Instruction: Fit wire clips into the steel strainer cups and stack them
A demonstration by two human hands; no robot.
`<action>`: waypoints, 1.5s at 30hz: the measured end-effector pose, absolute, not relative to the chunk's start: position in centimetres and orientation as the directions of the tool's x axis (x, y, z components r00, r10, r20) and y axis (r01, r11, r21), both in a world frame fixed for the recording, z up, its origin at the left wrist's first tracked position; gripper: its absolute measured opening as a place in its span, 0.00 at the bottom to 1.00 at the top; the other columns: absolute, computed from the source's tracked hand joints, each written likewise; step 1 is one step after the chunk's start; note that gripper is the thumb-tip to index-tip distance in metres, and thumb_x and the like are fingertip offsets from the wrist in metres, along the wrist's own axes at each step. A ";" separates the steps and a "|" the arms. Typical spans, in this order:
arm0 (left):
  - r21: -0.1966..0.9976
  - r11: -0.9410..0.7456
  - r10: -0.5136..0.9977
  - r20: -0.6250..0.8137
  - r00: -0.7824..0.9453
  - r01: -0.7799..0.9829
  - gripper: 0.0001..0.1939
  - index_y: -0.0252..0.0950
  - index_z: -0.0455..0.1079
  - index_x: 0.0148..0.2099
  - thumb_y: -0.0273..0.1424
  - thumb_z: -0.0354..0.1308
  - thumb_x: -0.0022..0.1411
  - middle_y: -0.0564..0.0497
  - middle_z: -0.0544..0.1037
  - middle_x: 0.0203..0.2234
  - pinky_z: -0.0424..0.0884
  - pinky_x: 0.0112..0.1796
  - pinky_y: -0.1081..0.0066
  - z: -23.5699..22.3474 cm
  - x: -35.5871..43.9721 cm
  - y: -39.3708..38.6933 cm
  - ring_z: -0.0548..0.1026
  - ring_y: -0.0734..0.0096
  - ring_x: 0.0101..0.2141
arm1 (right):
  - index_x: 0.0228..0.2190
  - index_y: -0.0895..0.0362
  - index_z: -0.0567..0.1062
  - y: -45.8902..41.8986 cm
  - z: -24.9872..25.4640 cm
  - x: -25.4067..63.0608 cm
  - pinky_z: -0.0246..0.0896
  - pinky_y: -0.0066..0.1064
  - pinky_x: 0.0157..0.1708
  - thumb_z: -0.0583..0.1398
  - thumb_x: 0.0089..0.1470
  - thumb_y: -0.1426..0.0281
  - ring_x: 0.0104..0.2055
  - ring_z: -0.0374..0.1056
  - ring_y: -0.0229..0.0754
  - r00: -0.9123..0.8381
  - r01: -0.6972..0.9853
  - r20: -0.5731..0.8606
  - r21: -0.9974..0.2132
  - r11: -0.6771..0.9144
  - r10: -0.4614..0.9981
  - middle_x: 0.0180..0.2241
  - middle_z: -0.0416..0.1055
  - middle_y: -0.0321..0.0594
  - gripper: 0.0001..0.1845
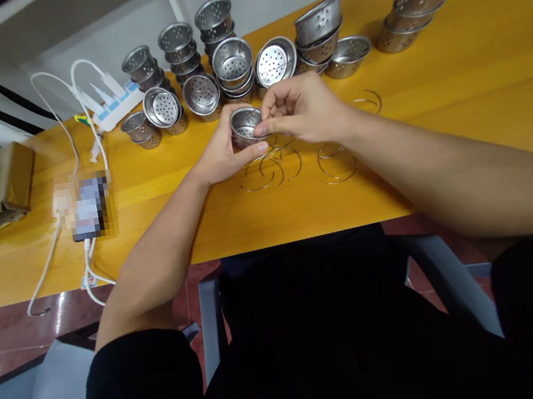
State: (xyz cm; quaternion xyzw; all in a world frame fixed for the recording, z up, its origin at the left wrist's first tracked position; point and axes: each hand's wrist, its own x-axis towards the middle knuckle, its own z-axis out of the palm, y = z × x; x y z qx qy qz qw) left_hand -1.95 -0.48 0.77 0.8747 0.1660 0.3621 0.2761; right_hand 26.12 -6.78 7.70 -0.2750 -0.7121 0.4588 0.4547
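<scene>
My left hand (pixel 225 148) is wrapped round the side of a small perforated metal strainer basket (pixel 245 122), with the thumb below it and the open top facing me. At the basket's right rim, the thumb and forefinger of my right hand (pixel 295 110) are pinched together. Whether they grip the rim or a thin wire there cannot be made out. Several thin curved metal wires (pixel 300 162) lie on the table just under and to the right of my hands. Another wire (pixel 374 96) lies beyond my right forearm.
Stacks of perforated strainer baskets (pixel 177 42) line the back, with a leaning stack (pixel 318 33) and another (pixel 411 11) further right. Leftward are a white power strip (pixel 118 107), a phone (pixel 90 207) with white cables, and a cardboard box (pixel 14 175). The wooden table's front edge (pixel 303 239) is near me.
</scene>
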 end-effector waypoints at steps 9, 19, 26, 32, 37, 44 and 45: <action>0.603 -0.792 0.486 0.531 0.694 0.093 0.52 0.46 0.59 0.82 0.78 0.66 0.81 0.43 0.77 0.67 0.89 0.65 0.49 1.4 -1.8 -0.7 0.88 0.50 0.65 | 0.35 0.49 0.82 -7.3 8.4 25.7 0.68 0.39 0.33 0.90 0.55 0.29 0.32 0.63 0.41 -0.427 -0.017 0.414 -0.893 0.451 0.804 0.28 0.73 0.31 0.43; 0.593 -0.798 0.493 0.534 0.686 0.112 0.53 0.46 0.58 0.84 0.78 0.66 0.81 0.43 0.76 0.68 0.88 0.69 0.46 0.6 -1.8 -0.4 0.87 0.48 0.68 | 0.37 0.46 0.85 -7.3 8.1 26.0 0.79 0.43 0.36 0.92 0.53 0.32 0.36 0.72 0.48 -0.393 0.043 0.426 -0.877 0.478 0.815 0.32 0.79 0.36 0.39; 0.602 -0.794 0.498 0.565 0.658 0.085 0.57 0.49 0.55 0.85 0.77 0.72 0.77 0.41 0.78 0.72 0.83 0.77 0.38 -0.3 -2.8 1.7 0.87 0.44 0.71 | 0.52 0.41 0.90 -7.4 7.9 26.7 0.86 0.51 0.49 0.83 0.63 0.26 0.47 0.80 0.58 -0.314 0.241 0.510 -0.773 0.586 0.801 0.56 0.88 0.45 0.37; 0.593 -0.790 0.554 0.577 0.601 0.159 0.59 0.48 0.58 0.85 0.83 0.67 0.75 0.40 0.80 0.71 0.88 0.71 0.42 0.0 -2.9 1.3 0.89 0.45 0.69 | 0.51 0.41 0.92 -7.6 8.4 27.2 0.86 0.60 0.65 0.83 0.64 0.31 0.71 0.78 0.74 -0.425 0.272 0.488 -0.734 0.622 0.762 0.65 0.85 0.49 0.32; 0.590 -0.789 0.553 0.560 0.617 0.172 0.63 0.48 0.56 0.87 0.84 0.68 0.73 0.40 0.79 0.69 0.84 0.74 0.41 0.4 -2.7 0.7 0.88 0.43 0.68 | 0.53 0.37 0.96 -7.4 8.1 27.1 0.80 0.70 0.77 0.83 0.65 0.36 0.76 0.75 0.77 -0.509 0.299 0.462 -0.696 0.652 0.726 0.66 0.85 0.49 0.26; 0.606 -0.780 0.543 0.531 0.650 0.155 0.65 0.48 0.54 0.89 0.84 0.68 0.73 0.40 0.79 0.69 0.83 0.75 0.40 0.6 -2.4 0.1 0.88 0.43 0.69 | 0.56 0.37 0.97 -7.1 7.0 26.8 0.71 0.74 0.85 0.81 0.68 0.34 0.82 0.71 0.78 -0.567 0.249 0.481 -0.673 0.696 0.668 0.69 0.84 0.50 0.28; 0.606 -0.782 0.537 0.536 0.652 0.146 0.65 0.49 0.53 0.89 0.84 0.68 0.73 0.40 0.78 0.70 0.83 0.75 0.40 0.5 -2.4 0.1 0.87 0.43 0.69 | 0.56 0.37 0.97 -7.3 7.1 26.6 0.70 0.74 0.85 0.81 0.68 0.33 0.82 0.72 0.78 -0.561 0.248 0.489 -0.671 0.699 0.668 0.69 0.84 0.50 0.29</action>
